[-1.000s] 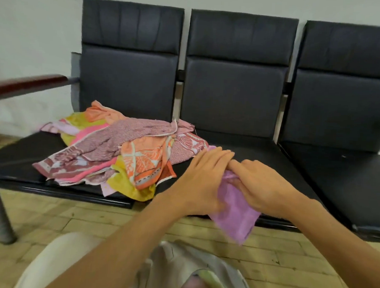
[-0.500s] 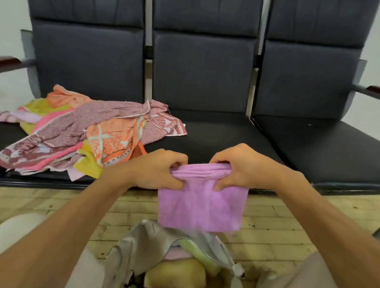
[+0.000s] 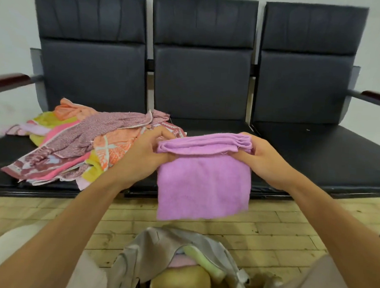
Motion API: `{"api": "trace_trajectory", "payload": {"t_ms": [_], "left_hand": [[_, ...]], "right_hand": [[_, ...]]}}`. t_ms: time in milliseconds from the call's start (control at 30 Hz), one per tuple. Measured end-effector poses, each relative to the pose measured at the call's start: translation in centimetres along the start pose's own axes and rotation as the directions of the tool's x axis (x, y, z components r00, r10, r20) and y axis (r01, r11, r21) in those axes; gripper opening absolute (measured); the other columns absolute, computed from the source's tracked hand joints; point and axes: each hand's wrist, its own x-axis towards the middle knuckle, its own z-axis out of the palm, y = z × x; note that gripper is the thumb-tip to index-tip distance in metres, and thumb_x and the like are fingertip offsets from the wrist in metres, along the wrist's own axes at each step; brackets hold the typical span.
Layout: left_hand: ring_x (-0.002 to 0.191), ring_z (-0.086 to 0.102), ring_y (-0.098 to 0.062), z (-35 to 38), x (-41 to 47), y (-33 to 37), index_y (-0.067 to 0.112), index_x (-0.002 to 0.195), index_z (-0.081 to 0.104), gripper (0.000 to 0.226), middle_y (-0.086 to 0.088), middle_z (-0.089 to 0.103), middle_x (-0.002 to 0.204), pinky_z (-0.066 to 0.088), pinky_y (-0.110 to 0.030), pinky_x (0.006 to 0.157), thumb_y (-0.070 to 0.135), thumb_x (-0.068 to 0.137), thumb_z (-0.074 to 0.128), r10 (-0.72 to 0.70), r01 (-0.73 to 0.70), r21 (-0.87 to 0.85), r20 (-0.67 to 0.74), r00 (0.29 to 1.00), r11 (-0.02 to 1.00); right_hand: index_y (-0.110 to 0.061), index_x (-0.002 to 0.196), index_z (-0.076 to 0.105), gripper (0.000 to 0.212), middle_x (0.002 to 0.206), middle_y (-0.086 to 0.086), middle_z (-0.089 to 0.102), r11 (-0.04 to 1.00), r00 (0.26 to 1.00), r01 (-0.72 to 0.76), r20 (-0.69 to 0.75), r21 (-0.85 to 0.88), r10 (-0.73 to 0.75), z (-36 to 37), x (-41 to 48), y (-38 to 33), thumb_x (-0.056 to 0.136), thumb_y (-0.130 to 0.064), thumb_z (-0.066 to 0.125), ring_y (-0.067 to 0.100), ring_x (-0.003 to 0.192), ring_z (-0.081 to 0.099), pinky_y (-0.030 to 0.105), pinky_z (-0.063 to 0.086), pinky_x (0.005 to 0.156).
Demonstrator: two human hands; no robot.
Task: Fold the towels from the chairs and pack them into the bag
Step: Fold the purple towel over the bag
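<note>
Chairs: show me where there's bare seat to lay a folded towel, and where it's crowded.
The right seat is bare. The middle seat is bare behind the purple towel, bordered on its left by a corner of the towel pile. The left seat is crowded: the pile covers most of it, leaving a strip at its outer edge.

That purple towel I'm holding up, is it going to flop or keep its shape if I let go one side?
Probably floppy: the purple towel hangs limp below where the left hand and the right hand pinch its folded edge. Likely light: pinches alone carry it.
</note>
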Motion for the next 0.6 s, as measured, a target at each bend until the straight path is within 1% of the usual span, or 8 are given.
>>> {"api": "trace_trajectory", "payload": {"t_ms": [67,133,233,333,400,467,533,600], "left_hand": [[0.084,0.066,-0.007,-0.13,-0.32,0.14,0.02,0.09,0.065,0.021,0.002,0.071,0.091,0.051,-0.018,0.066,0.002,0.082,0.07,0.012,-0.02,-0.094,-0.083,0.996,0.995],[0.09,0.066,-0.004,-0.02,-0.52,0.09,0.024,0.098,0.067,0.022,0.009,0.072,0.096,0.052,-0.016,0.071,0.006,0.085,0.067,0.007,-0.022,-0.153,-0.094,0.996,0.988],[0.097,0.062,0.002,0.19,-0.58,-0.24,0.032,0.106,0.065,0.024,0.017,0.069,0.102,0.047,-0.009,0.077,0.013,0.092,0.059,0.002,-0.009,-0.122,-0.055,0.998,0.992],[0.094,0.058,0.004,0.14,-0.57,-0.14,0.029,0.104,0.063,0.022,0.02,0.066,0.098,0.043,-0.008,0.077,0.011,0.094,0.056,0.041,-0.042,-0.062,-0.016,0.999,0.997],[0.088,0.057,0.006,0.07,-0.68,0.02,0.025,0.098,0.064,0.026,0.023,0.065,0.092,0.043,-0.008,0.074,0.001,0.09,0.059,0.067,-0.067,-0.051,-0.001,0.998,0.996],[0.084,0.06,0.005,0.05,-0.67,0.27,0.021,0.091,0.067,0.032,0.022,0.067,0.087,0.047,-0.01,0.072,-0.01,0.084,0.061,0.051,-0.052,-0.104,-0.016,0.999,0.993],[0.078,0.063,0.002,0.2,-0.76,0.33,0.018,0.088,0.069,0.037,0.019,0.069,0.083,0.05,-0.013,0.065,-0.017,0.081,0.059,-0.012,0.006,-0.194,-0.03,0.999,0.981],[0.072,0.065,0.0,0.34,-0.85,0.56,0.016,0.087,0.07,0.039,0.016,0.071,0.08,0.051,-0.017,0.059,-0.02,0.082,0.054,-0.11,0.11,-0.281,0.017,0.994,0.953]], "right_hand": [[-0.021,0.119,0.063,0.031,0.112,-0.005,0.068,0.993,1.0,-0.013,-0.002,0.116,0.013,-0.06,-0.25,-0.18,0.088,-0.026,0.063,0.01,0.105,0.065,0.027,0.055,0.085],[-0.019,0.121,0.062,0.035,0.114,-0.003,0.069,0.978,1.0,-0.02,0.016,0.209,0.017,0.03,-0.43,-0.35,0.086,-0.022,0.063,0.014,0.106,0.066,0.027,0.055,0.085],[-0.011,0.122,0.062,0.035,0.114,0.002,0.07,0.943,0.999,-0.045,0.041,0.329,0.033,0.31,-0.42,-0.53,0.088,-0.003,0.061,0.017,0.103,0.068,0.025,0.056,0.079],[-0.007,0.111,0.066,0.033,0.103,0.002,0.073,0.917,0.996,-0.086,0.041,0.39,0.076,0.41,-0.33,-0.81,0.087,0.012,0.055,0.016,0.091,0.07,0.025,0.057,0.071],[-0.009,0.098,0.069,0.033,0.095,0.001,0.074,0.897,0.991,-0.13,0.022,0.423,0.133,0.35,-0.3,-0.82,0.086,0.016,0.053,0.014,0.082,0.07,0.024,0.058,0.065],[-0.008,0.09,0.07,0.032,0.09,0.001,0.075,0.872,0.98,-0.177,0.004,0.457,0.197,0.36,-0.21,-0.74,0.085,0.018,0.052,0.014,0.074,0.07,0.022,0.057,0.059],[-0.007,0.085,0.071,0.03,0.085,0.003,0.074,0.856,0.97,-0.214,-0.003,0.471,0.243,0.41,-0.21,-0.59,0.085,0.017,0.053,0.014,0.07,0.07,0.022,0.056,0.055],[-0.008,0.081,0.072,0.029,0.083,0.005,0.073,0.843,0.961,-0.244,0.004,0.479,0.276,0.38,-0.2,-0.51,0.085,0.015,0.054,0.016,0.07,0.07,0.024,0.056,0.056]]}}
